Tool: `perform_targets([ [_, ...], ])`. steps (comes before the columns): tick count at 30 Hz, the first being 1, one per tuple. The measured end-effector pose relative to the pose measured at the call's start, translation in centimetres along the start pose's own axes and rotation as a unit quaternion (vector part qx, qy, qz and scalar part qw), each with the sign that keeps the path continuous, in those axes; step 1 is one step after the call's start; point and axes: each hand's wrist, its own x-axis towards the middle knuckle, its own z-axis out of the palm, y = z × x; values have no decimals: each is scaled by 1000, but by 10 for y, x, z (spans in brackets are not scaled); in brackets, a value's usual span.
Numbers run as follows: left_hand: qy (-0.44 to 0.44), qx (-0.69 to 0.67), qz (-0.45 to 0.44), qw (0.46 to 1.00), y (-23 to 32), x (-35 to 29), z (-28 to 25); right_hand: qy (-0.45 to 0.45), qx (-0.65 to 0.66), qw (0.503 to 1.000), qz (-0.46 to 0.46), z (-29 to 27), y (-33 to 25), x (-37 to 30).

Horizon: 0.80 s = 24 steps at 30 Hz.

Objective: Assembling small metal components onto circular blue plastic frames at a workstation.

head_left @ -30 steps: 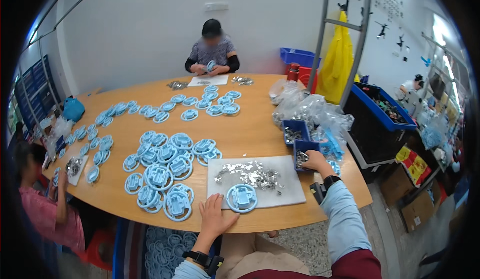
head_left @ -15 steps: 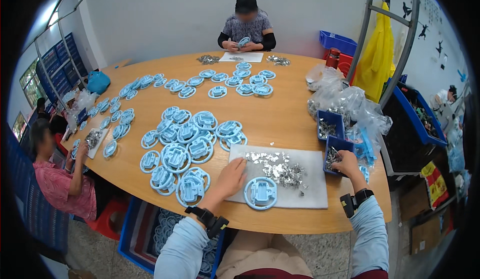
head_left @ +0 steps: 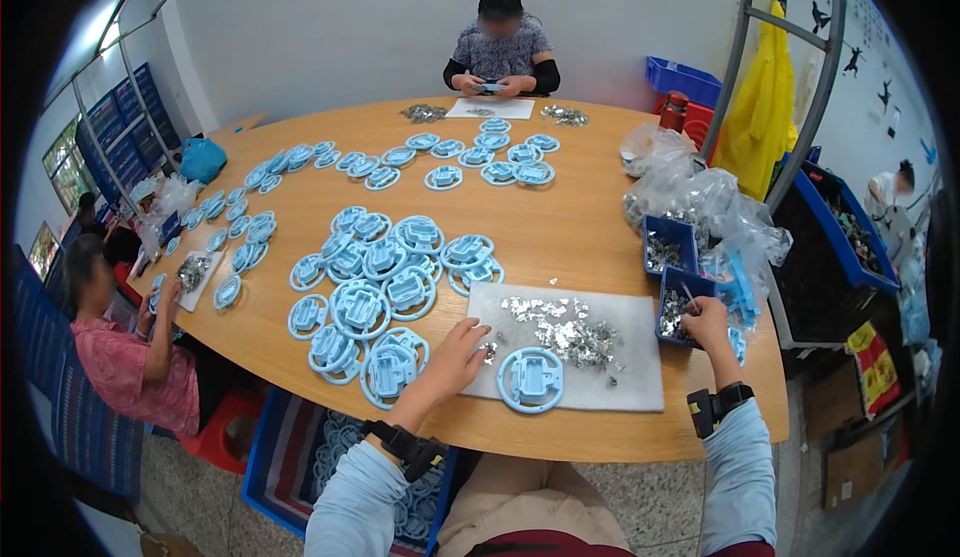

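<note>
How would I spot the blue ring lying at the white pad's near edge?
On the big wooden table, find the white pad with scattered silvery bits. The blue ring lies at its near edge, right of the wearer's left hand. It sits alone, apart from the similar rings heaped farther left.

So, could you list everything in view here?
Table: one, brown, centre
Mats: three, whitish, on table
Round part: one, light blue, on nearest mat
Other round parts: dozens, light blue, mostly on table
Silver pieces: many, silver, mats and bins
Bins: two, dark blue, beside nearest mat
Bags: several, transparent, behind bins
Flask: one, red, upper right
Crates: several, blue, around table
Draped item: one, yellow, right
Other people: at least three, mixed clothing, around room
Sleeves: two, light blue, bottom
Left grip: one, bare, nearest mat's left edge
Right grip: one, bare, nearer bin
</note>
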Motion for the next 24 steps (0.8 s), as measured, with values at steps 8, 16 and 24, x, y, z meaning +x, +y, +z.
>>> perform_targets([
  [8, -29, 21, -67, 997, -1, 23, 13, 8, 206, 977, 59, -28, -28, 2],
  [16, 61, -96, -111, 987, -7, 29, 19, 46, 182, 972, -141, -9, -104, 7],
  [24, 121, -98, -141, 978, -7, 17, 32, -165, 200, 949, -181, 122, -205, -40],
])
